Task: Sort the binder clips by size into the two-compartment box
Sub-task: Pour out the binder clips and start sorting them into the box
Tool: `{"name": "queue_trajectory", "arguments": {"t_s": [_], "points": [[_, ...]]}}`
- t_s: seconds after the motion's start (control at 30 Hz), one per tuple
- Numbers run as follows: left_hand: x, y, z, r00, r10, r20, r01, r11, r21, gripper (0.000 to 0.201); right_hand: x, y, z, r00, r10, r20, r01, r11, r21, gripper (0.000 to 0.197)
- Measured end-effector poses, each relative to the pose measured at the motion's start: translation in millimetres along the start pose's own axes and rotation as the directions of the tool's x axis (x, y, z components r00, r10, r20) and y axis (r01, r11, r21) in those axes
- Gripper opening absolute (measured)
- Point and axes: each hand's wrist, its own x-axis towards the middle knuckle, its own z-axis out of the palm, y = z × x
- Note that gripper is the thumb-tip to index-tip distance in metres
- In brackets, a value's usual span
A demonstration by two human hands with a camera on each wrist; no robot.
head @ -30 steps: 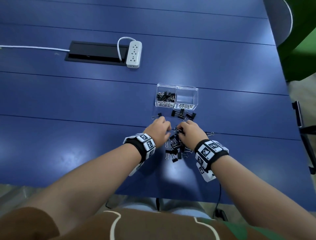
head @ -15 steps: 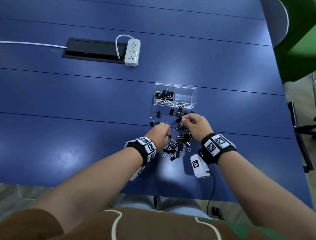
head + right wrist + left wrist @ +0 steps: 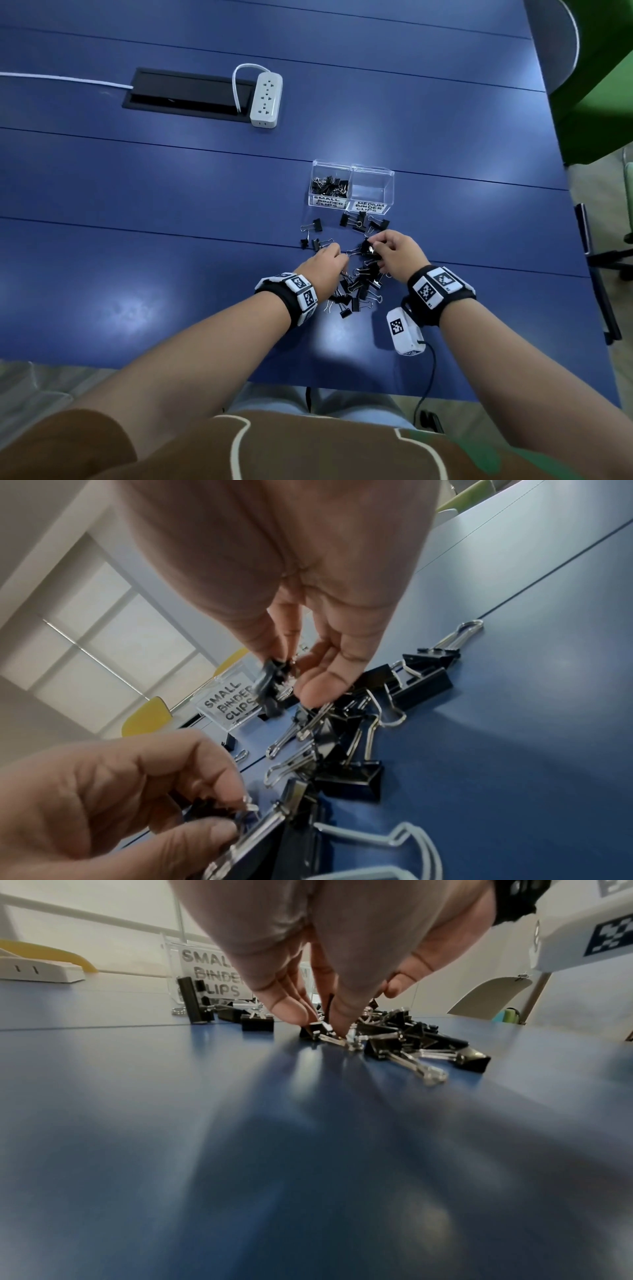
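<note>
The clear two-compartment box (image 3: 352,205) stands on the blue table. Its left half, labelled small, holds several small black clips (image 3: 329,185); its right half (image 3: 373,188), labelled medium, looks bare. A pile of black binder clips (image 3: 361,286) lies between my wrists, with loose ones (image 3: 359,219) in front of the box. My left hand (image 3: 339,257) pinches a small clip (image 3: 323,1036) at the pile's left edge, low on the table. My right hand (image 3: 375,245) pinches a black clip (image 3: 274,674) just above the pile's far end.
A white power strip (image 3: 265,99) and a black cable hatch (image 3: 185,94) sit far left. A white tagged module (image 3: 404,330) with a cable lies near the table's front edge by my right wrist. A chair (image 3: 555,37) stands beyond the right edge.
My right hand has moved away from me to the pile's far end and lifted a clip. My left hand has stayed at the pile's left side, fingers closing on a small clip.
</note>
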Motion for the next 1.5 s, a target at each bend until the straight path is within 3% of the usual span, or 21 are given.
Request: {"name": "queue_trajectory", "arguments": {"t_s": [0.1,0.2,0.3,0.4,0.53,0.7,0.83,0.97,1.07,1.2,1.33,1.5], "points": [[-1.4,-3.3,-2.1,1.0,-0.01,0.002,0.01,0.998,-0.063,0.013,0.7,-2.1,1.0,0.999,-0.03,-0.042,0.029,0.999,-0.02,0.022],[-5.6,-7.0,-12.8,0.993,-0.088,-0.082,0.064,0.966,-0.252,0.006,-2.5,-8.0,2.6,0.986,-0.144,-0.085,0.124,0.97,-0.208,0.02],[-14.3,-15.6,-24.3,0.959,-0.228,-0.167,0.142,0.899,-0.413,0.008,-13.6,-15.9,13.5,0.972,-0.234,0.025,0.229,0.917,-0.326,0.014],[-24.0,-27.5,-28.6,0.949,-0.294,-0.113,0.227,0.888,-0.399,0.012,-22.5,-20.4,29.3,0.953,-0.221,0.207,0.295,0.837,-0.461,0.014],[-32.5,-29.4,-26.5,0.944,-0.329,-0.037,0.296,0.888,-0.352,0.025,-23.9,-22.9,44.9,0.948,-0.143,0.283,0.29,0.756,-0.588,0.021],[-31.9,-20.3,-19.9,0.955,-0.296,-0.03,0.267,0.897,-0.353,0.019,-13.6,-21.2,42.5,0.965,-0.137,0.223,0.23,0.849,-0.475,0.022],[-32.0,-16.2,-20.0,0.954,-0.298,-0.033,0.273,0.908,-0.317,0.009,-10.4,-15.4,34.0,0.956,-0.268,0.122,0.294,0.853,-0.432,0.018],[-30.9,-25.1,-19.3,0.921,-0.385,-0.056,0.341,0.867,-0.363,0.015,-17.3,-18.5,44.3,0.927,-0.318,0.201,0.375,0.828,-0.418,0.018],[-33.0,-28.1,-21.5,0.899,-0.432,-0.074,0.374,0.844,-0.385,0.02,-22.6,-23.6,61.4,0.92,-0.27,0.286,0.383,0.778,-0.498,0.026],[-32.3,-26.8,-23.0,0.894,-0.439,-0.084,0.384,0.851,-0.358,0.016,-23.3,-25.6,74.8,0.934,-0.206,0.293,0.344,0.738,-0.58,0.028],[-22.5,-22.8,-17.4,0.911,-0.4,-0.102,0.364,0.895,-0.259,0.029,-18.9,-22.6,67.1,0.949,-0.217,0.228,0.303,0.828,-0.472,0.019],[-9.8,-22.0,-12.3,0.912,-0.394,-0.111,0.366,0.906,-0.211,0.031,-5.7,-32.3,37.2,0.985,-0.173,0.022,0.174,0.965,-0.195,0.001]]}}
